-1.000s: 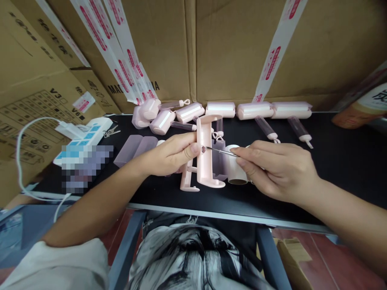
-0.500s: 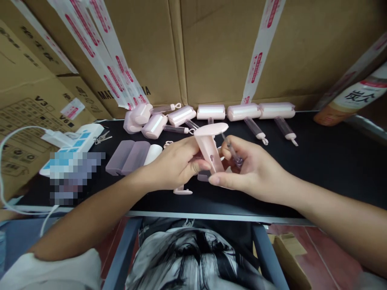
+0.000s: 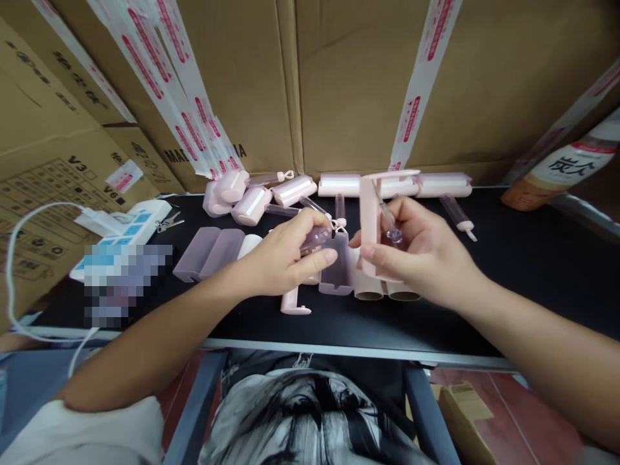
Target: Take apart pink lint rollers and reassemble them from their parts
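Note:
My right hand (image 3: pixel 426 255) is closed on an upright pink plastic frame (image 3: pixel 371 213) and also pinches a thin screwdriver with a clear handle (image 3: pixel 390 223) against it. Left of it, my left hand (image 3: pixel 283 255) is closed on a translucent purple tube (image 3: pixel 317 236) just above a purple cover (image 3: pixel 336 271) on the black table (image 3: pixel 533 271). White paper rolls (image 3: pixel 368 287) lie under my right hand. A pink handle piece (image 3: pixel 292 302) rests on the table below my left hand.
A row of finished pink rollers (image 3: pixel 290 188) and clear tubes (image 3: pixel 455 213) lies along the table's back edge, against cardboard boxes (image 3: pixel 349 84). Purple covers (image 3: pixel 208 253) lie at the left, beside a white power strip (image 3: pixel 140 223). A bottle (image 3: pixel 562 168) lies at the right.
The pink frame has passed from my left hand to my right hand and stands upright further right. My left hand has let go of it and now grips a purple tube.

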Demonstrator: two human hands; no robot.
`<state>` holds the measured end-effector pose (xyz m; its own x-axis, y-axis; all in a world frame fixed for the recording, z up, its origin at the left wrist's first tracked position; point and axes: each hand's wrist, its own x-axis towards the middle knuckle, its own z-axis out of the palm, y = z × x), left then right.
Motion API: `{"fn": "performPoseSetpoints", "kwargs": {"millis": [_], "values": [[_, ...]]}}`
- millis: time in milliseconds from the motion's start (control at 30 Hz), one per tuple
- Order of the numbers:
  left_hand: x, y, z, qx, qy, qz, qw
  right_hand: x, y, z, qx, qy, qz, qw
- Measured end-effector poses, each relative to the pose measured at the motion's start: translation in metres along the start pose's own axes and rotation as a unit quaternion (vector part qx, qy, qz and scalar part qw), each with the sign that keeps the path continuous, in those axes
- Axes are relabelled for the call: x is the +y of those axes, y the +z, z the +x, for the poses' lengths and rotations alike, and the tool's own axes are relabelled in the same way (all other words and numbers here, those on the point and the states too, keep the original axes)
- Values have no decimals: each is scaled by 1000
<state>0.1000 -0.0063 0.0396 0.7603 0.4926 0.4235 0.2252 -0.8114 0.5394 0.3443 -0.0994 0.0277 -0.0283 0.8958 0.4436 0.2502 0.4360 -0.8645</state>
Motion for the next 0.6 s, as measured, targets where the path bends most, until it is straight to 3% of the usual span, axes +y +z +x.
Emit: {"fn": "performPoseSetpoints", "kwargs": {"millis": [200,300,467,600], "values": [[-3,-32,-6,28,-9,-40,999,12,-35,6,7,96,64,993],[9,-52,-13,18,-80,-11,997,12,-41,6,28,158,32,986],[38,-60,-38,-84,-271,104,953,3,-36,3,34,242,-25,969],[36,-59,-44,-155,-305,229,911,-6,-26,4,-23,248,-11,968]]}}
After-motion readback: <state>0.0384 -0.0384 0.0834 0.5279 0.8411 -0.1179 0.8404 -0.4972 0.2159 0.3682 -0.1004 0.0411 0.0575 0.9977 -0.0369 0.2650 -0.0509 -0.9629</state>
